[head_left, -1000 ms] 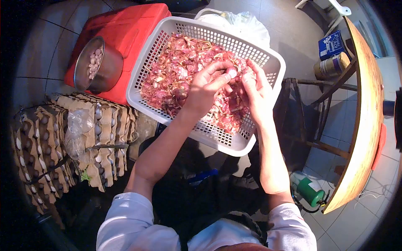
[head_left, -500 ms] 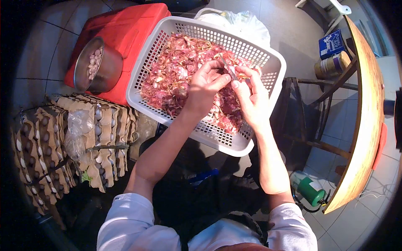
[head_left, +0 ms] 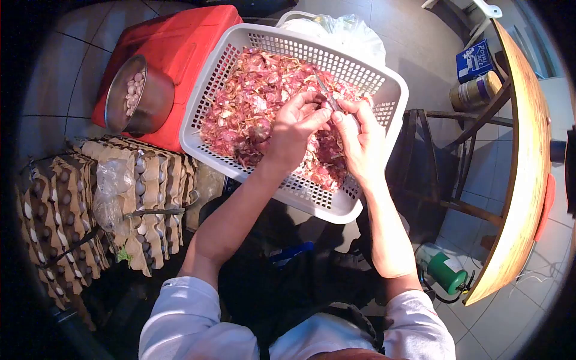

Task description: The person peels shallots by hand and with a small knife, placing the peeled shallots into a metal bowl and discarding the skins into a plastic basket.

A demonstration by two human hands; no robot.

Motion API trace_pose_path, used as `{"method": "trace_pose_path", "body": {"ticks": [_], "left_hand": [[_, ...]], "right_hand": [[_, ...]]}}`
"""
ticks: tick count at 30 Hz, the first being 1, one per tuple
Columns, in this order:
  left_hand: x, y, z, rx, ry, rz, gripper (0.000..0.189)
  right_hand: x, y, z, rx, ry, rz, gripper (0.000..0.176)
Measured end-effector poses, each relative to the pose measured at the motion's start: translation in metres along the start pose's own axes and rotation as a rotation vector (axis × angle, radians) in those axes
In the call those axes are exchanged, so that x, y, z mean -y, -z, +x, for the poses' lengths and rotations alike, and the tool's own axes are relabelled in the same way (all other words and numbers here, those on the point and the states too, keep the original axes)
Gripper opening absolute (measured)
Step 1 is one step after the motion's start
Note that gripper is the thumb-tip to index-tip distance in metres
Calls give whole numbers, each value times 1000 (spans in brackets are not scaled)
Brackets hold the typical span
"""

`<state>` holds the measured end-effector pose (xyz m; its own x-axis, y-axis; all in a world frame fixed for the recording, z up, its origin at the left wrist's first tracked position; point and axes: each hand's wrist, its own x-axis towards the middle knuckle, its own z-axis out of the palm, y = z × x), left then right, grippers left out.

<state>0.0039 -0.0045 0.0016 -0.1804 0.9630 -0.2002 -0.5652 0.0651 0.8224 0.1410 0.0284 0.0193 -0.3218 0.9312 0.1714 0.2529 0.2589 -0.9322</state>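
A grey perforated basket (head_left: pixel 318 211) holds a heap of reddish-purple shallots and loose skins (head_left: pixel 240 96). Above the heap, my left hand (head_left: pixel 294 127) pinches a small shallot (head_left: pixel 325 107) between thumb and fingers. My right hand (head_left: pixel 362 137) is wrapped round a small knife (head_left: pixel 324 87), whose blade points up and to the left beside the shallot. The two hands are close together, fingertips nearly touching. Fingers partly hide the shallot and the knife's handle.
A metal pot (head_left: pixel 157 99) with peeled pale bulbs stands on a red box (head_left: pixel 198 36) at left. Below it are stacked egg trays (head_left: pixel 147 198). Plastic bags (head_left: pixel 354 42) lie behind the basket. At right are a wooden tabletop (head_left: pixel 522 162) and a green bottle (head_left: pixel 447 273).
The knife blade has swung into clearer view, pointing up-left. My right hand has shifted slightly down, and the fingers of both hands have changed position a little.
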Motion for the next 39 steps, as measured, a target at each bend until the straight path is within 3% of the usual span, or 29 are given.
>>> {"method": "trace_pose_path", "body": {"ticks": [4,6,10,16,19,24,32,39], "left_hand": [[2,7,4,45,18,-18,27],[2,3,2,18,5,-59,21],[-4,-2,0,9,28,-117,20],[3,6,4,30,4,-175,25],[1,7,4,17,27,-142,25],[0,6,3,51,10,-113,24],[-2,8,3,69,-10,-51,20],[-2,5,1,32,-8,42,22]], "right_hand": [[-15,-2,1,0,-58,119,23],[-17,0,1,14,-135,164,22],[-12,5,4,35,-281,464,22],[-5,3,3,50,-216,391,28],[-10,3,3,67,-28,79,31],[-5,4,2,96,-108,105,31],[-5,4,1,99,-42,44,28],[-13,3,2,84,-152,289,23]]}}
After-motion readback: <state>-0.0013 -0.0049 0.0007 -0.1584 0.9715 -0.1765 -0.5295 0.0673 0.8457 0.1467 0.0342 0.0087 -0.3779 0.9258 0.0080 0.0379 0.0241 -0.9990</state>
